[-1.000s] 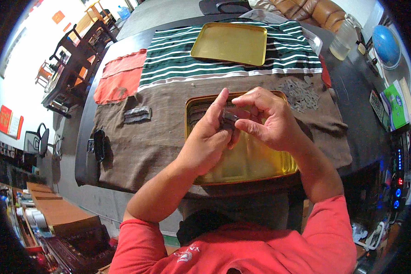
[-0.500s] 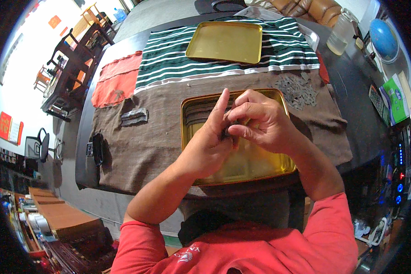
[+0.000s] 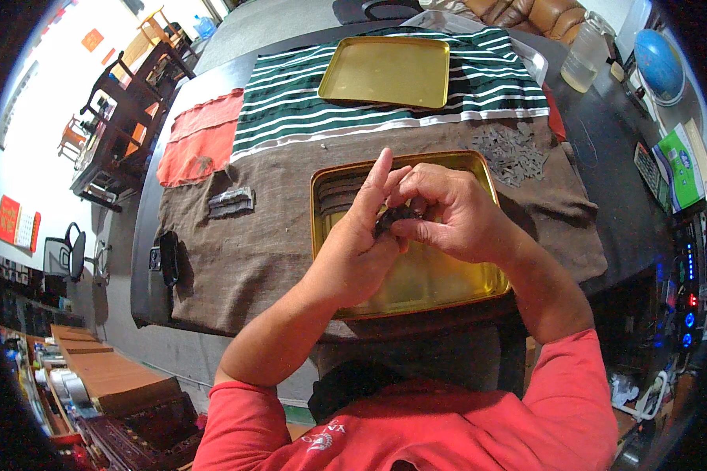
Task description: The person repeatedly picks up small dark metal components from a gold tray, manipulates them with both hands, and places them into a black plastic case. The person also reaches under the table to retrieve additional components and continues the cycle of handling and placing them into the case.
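Above a gold-coloured rectangular tin (image 3: 480,292), my left hand (image 3: 363,250) and my right hand (image 3: 457,210) meet. Between them is a small, dark, lumpy thing (image 3: 399,216); its exact kind cannot be made out. It rests against the palm side of my left hand, whose thumb points up and away from me while its other fingers are largely hidden. My right hand pinches the thing between thumb and curled fingers. Dark grey-brown strips (image 3: 336,193) lie in rows in the far left part of the tin, partly covered by my hands.
A brown cloth (image 3: 243,282) lies beneath the tin. Beyond it sits a gold lid (image 3: 385,72) on a green-and-white striped cloth (image 3: 283,106). Small grey pieces (image 3: 514,153) are heaped at right. Leftward lie a bundle of grey strips (image 3: 232,202) and a black object (image 3: 167,257).
The fingers of my right hand have shifted slightly, and more of the dark lumpy thing shows between my hands. The tin and cloths stay where they were.
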Action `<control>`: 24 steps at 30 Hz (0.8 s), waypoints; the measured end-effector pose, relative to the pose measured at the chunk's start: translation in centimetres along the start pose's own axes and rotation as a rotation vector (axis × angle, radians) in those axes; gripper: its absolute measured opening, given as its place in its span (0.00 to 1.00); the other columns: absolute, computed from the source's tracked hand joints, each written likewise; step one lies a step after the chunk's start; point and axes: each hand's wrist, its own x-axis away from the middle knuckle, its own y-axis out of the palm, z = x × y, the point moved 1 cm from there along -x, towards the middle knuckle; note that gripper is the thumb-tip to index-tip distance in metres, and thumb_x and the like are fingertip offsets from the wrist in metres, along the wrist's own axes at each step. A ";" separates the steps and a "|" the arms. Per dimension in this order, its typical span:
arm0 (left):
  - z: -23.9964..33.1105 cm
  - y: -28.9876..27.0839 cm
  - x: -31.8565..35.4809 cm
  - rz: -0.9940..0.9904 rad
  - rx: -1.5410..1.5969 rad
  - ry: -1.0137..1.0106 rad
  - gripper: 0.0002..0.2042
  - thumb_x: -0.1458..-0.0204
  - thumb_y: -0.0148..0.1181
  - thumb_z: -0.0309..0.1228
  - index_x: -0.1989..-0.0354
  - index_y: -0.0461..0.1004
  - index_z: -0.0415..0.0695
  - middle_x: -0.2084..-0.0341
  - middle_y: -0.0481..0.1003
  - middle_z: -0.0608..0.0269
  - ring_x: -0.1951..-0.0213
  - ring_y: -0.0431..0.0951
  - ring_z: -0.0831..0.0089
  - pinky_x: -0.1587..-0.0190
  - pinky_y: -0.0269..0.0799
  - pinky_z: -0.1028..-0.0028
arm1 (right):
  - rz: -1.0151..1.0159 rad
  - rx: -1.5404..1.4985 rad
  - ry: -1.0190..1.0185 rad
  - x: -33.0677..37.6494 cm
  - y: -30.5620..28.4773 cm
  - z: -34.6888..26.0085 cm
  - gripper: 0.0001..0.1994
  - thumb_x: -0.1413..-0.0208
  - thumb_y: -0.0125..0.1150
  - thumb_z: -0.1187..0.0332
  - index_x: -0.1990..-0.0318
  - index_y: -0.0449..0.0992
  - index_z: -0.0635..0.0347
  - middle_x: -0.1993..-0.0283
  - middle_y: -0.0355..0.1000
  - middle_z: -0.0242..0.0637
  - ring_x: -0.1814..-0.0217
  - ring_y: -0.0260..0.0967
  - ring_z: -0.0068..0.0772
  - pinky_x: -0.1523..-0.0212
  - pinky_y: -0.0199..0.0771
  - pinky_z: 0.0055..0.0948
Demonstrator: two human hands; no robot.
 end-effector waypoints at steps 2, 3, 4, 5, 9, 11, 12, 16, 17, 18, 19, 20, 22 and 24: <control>-0.1 0.0 0.1 0.006 0.010 -0.031 0.42 0.41 0.48 0.10 0.20 0.39 0.49 0.30 0.60 0.58 0.48 0.70 0.77 0.54 0.71 0.78 | -0.003 -0.018 0.009 0.0 0.1 0.1 0.12 0.49 0.74 0.77 0.57 0.79 0.63 0.54 0.75 0.38 0.55 0.74 0.27 0.57 0.77 0.28; -0.1 0.0 0.2 0.010 0.006 -0.058 0.41 0.40 0.48 0.11 0.20 0.41 0.48 0.31 0.62 0.59 0.50 0.70 0.78 0.53 0.71 0.78 | 0.007 -0.011 -0.014 0.0 0.1 0.2 0.12 0.49 0.74 0.77 0.58 0.79 0.63 0.55 0.75 0.37 0.56 0.74 0.28 0.57 0.76 0.28; -0.1 0.0 0.4 0.010 0.012 -0.056 0.40 0.40 0.48 0.12 0.20 0.42 0.48 0.33 0.64 0.60 0.51 0.71 0.78 0.53 0.71 0.78 | 0.017 -0.006 -0.035 0.0 0.1 0.3 0.11 0.49 0.74 0.77 0.59 0.79 0.63 0.56 0.75 0.37 0.57 0.74 0.28 0.58 0.76 0.28; -0.1 0.0 0.3 0.010 -0.055 -0.083 0.37 0.39 0.48 0.13 0.21 0.46 0.47 0.38 0.67 0.61 0.53 0.71 0.78 0.54 0.72 0.78 | 0.021 0.029 -0.063 0.0 0.0 0.3 0.10 0.49 0.74 0.78 0.60 0.79 0.62 0.57 0.75 0.36 0.58 0.74 0.29 0.58 0.75 0.28; 0.2 -0.3 0.2 -0.061 -0.289 -0.151 0.26 0.35 0.48 0.20 0.27 0.59 0.45 0.57 0.73 0.68 0.64 0.71 0.80 0.61 0.72 0.78 | 0.044 0.101 -0.143 -0.1 -0.1 0.4 0.09 0.49 0.73 0.78 0.62 0.80 0.61 0.62 0.76 0.35 0.61 0.73 0.31 0.60 0.74 0.29; 0.4 -0.3 0.2 -0.091 -0.275 -0.248 0.21 0.32 0.48 0.24 0.31 0.63 0.44 0.64 0.72 0.72 0.68 0.69 0.82 0.66 0.69 0.79 | 0.048 0.111 -0.151 -0.2 0.0 0.3 0.09 0.49 0.73 0.78 0.62 0.80 0.61 0.63 0.76 0.35 0.61 0.73 0.32 0.61 0.73 0.29; 0.4 -0.2 0.3 -0.091 -0.200 -0.307 0.19 0.31 0.47 0.25 0.33 0.65 0.44 0.67 0.70 0.74 0.70 0.68 0.83 0.68 0.67 0.80 | 0.045 0.122 -0.146 -0.2 0.0 0.2 0.09 0.49 0.74 0.78 0.62 0.80 0.61 0.63 0.76 0.35 0.61 0.73 0.32 0.60 0.74 0.29; 0.5 -0.2 0.2 -0.097 0.010 -0.293 0.13 0.28 0.47 0.31 0.39 0.69 0.44 0.72 0.65 0.77 0.72 0.62 0.87 0.72 0.60 0.82 | 0.065 0.135 -0.173 -0.3 -0.1 -0.2 0.08 0.48 0.74 0.76 0.61 0.81 0.61 0.64 0.76 0.36 0.61 0.74 0.34 0.60 0.74 0.30; 0.4 -0.3 0.2 -0.084 0.039 -0.302 0.13 0.28 0.47 0.32 0.40 0.69 0.44 0.72 0.65 0.78 0.72 0.62 0.87 0.72 0.60 0.82 | 0.072 0.131 -0.194 -0.3 -0.1 -0.3 0.08 0.48 0.73 0.76 0.61 0.82 0.61 0.64 0.76 0.36 0.60 0.74 0.34 0.59 0.74 0.30; 0.3 -0.4 0.1 -0.080 0.066 -0.295 0.13 0.28 0.47 0.33 0.40 0.70 0.44 0.72 0.64 0.78 0.72 0.61 0.87 0.72 0.60 0.82 | 0.077 0.127 -0.215 -0.3 -0.2 -0.4 0.08 0.47 0.73 0.75 0.60 0.82 0.61 0.64 0.76 0.36 0.60 0.74 0.34 0.59 0.74 0.29; 0.1 -0.6 0.2 -0.075 0.093 -0.288 0.13 0.28 0.48 0.34 0.41 0.70 0.44 0.72 0.64 0.78 0.73 0.61 0.87 0.72 0.59 0.82 | 0.087 0.120 -0.225 -0.3 -0.2 -0.4 0.08 0.47 0.73 0.75 0.59 0.82 0.62 0.64 0.76 0.37 0.60 0.75 0.34 0.59 0.74 0.29; 0.0 -0.8 0.2 -0.079 0.061 -0.305 0.13 0.28 0.48 0.35 0.41 0.70 0.44 0.72 0.64 0.78 0.72 0.61 0.87 0.72 0.59 0.82 | 0.086 0.115 -0.217 -0.3 -0.2 -0.4 0.08 0.46 0.72 0.74 0.60 0.83 0.61 0.64 0.76 0.37 0.60 0.75 0.35 0.59 0.75 0.31; -0.2 -1.1 0.1 -0.091 -0.007 -0.335 0.12 0.28 0.49 0.35 0.42 0.70 0.44 0.71 0.64 0.79 0.72 0.61 0.87 0.72 0.59 0.82 | 0.086 0.099 -0.178 -0.2 -0.1 -0.4 0.07 0.46 0.71 0.74 0.60 0.84 0.61 0.65 0.76 0.38 0.62 0.75 0.37 0.59 0.75 0.33; -0.4 -1.2 0.0 -0.092 -0.093 -0.262 0.11 0.28 0.49 0.34 0.44 0.71 0.45 0.71 0.64 0.78 0.71 0.61 0.87 0.71 0.59 0.83 | 0.070 0.149 -0.187 -0.2 -0.2 -0.4 0.08 0.44 0.71 0.73 0.57 0.83 0.63 0.64 0.76 0.38 0.61 0.75 0.34 0.59 0.75 0.31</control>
